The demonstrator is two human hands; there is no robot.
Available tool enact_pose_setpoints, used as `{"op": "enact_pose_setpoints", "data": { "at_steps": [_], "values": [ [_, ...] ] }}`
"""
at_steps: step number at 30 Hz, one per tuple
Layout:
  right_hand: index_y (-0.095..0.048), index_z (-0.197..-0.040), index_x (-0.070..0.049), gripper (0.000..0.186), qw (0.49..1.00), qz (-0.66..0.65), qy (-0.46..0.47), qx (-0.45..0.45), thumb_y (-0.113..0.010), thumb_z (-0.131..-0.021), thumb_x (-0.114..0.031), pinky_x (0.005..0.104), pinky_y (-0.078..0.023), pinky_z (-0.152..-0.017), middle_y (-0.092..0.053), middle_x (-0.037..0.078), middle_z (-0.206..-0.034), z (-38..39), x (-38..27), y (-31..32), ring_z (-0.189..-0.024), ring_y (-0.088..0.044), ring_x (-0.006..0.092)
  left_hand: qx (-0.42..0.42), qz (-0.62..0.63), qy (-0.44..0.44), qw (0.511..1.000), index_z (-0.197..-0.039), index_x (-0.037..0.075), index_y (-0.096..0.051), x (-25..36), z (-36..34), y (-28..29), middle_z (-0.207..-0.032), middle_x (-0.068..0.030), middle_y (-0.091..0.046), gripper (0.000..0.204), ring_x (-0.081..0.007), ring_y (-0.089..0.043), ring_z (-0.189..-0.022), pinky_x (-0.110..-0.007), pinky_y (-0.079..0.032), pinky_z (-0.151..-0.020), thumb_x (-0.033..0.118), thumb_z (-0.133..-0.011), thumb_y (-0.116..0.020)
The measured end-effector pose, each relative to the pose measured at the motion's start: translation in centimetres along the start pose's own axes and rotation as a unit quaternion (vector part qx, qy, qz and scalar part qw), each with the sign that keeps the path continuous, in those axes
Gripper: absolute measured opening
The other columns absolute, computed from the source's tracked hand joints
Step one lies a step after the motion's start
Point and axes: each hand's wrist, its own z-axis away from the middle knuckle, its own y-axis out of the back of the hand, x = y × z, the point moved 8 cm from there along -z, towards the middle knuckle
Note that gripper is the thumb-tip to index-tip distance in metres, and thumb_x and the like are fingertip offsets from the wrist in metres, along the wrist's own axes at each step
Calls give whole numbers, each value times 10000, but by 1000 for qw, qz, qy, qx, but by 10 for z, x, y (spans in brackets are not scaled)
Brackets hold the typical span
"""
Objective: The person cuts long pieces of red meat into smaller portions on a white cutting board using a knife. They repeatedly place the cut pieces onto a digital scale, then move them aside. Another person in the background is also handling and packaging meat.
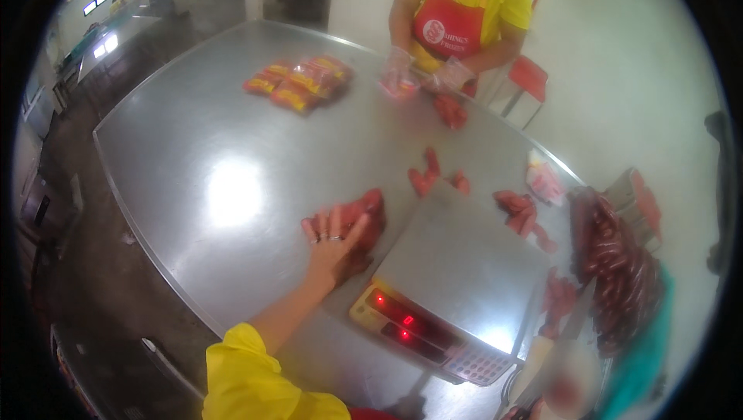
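Left hand (334, 236) lies flat on the steel table (193, 149), palm down, fingers (321, 225) spread loosely and pointing away from the body; a ring shows on one of them. It is not closed around anything. The fingertips and the thumb side rest against a small heap of red sausages (364, 215), which lies just to the right of the fingers and slightly beyond them; the heap's long axis runs roughly along the line of the fingers, up and to the right. The right hand is not clearly seen; near the lower right edge the picture is blurred, so its state cannot be told. The left hand is plainly the nearer one to the heap. Just right of the heap, close to touching, stands a weighing scale (457, 265) with a bare steel platform and a lit red display facing the wearer. Left of the fingers the table is bare steel out to its rounded edge. Beyond the fingertips a few loose sausages (429, 172) lie apart from the heap; more sit right of the scale, and a large pile (619, 265) lies at far right. Farther on are sealed orange-red packs (298, 79), and a co-worker's gloved hands (422, 75) work at the far edge.
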Motion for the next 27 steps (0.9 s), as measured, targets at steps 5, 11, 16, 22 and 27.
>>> {"op": "enact_pose_setpoints", "data": {
  "at_steps": [5,11,16,22,27],
  "values": [
    [-470,-612,-102,671,998,13,-5,57,-375,-868,-715,295,-274,-293,-357,21,-407,6,-6,-5,-308,-360,180,20,-109,-232,966,-1299,321,-520,32,-39,-40,-1445,-192,-332,504,-451,-267,-1339,-766,-141,-970,367,-809,-632],
    [-467,-603,-104,673,992,22,-20,121,-370,-870,-714,292,-273,-290,-357,22,-405,11,-10,-8,-306,-361,179,75,-193,-167,964,-1281,320,-530,2,-110,-80,-1442,-139,-373,462,-425,-296,-1339,-753,-130,-992,339,-823,-589],
    [-465,-595,-105,675,984,25,-32,172,-366,-873,-712,289,-273,-288,-357,23,-404,14,-11,-5,-305,-362,178,-10,-124,-30,992,-1296,312,-505,-42,-162,-91,-1467,-136,-337,479,-426,-270,-1355,-733,-121,-1019,341,-824,-583],
    [-444,-544,-119,665,992,-19,-14,126,-373,-890,-682,279,-275,-282,-374,31,-404,16,-13,12,-299,-370,169,-75,-145,52,985,-1357,253,-445,-55,-191,-63,-1485,-136,-296,555,-406,-227,-1370,-702,-115,-1038,354,-829,-584],
    [-469,-567,-111,649,987,-84,-22,136,-381,-900,-661,276,-288,-298,-399,35,-412,10,2,43,-305,-375,161,-36,-54,-9,998,-1479,194,-248,-23,-124,-1,-1512,-193,-227,823,-462,-130,-1393,-675,-69,-1063,329,-790,-677]
  ]
}}
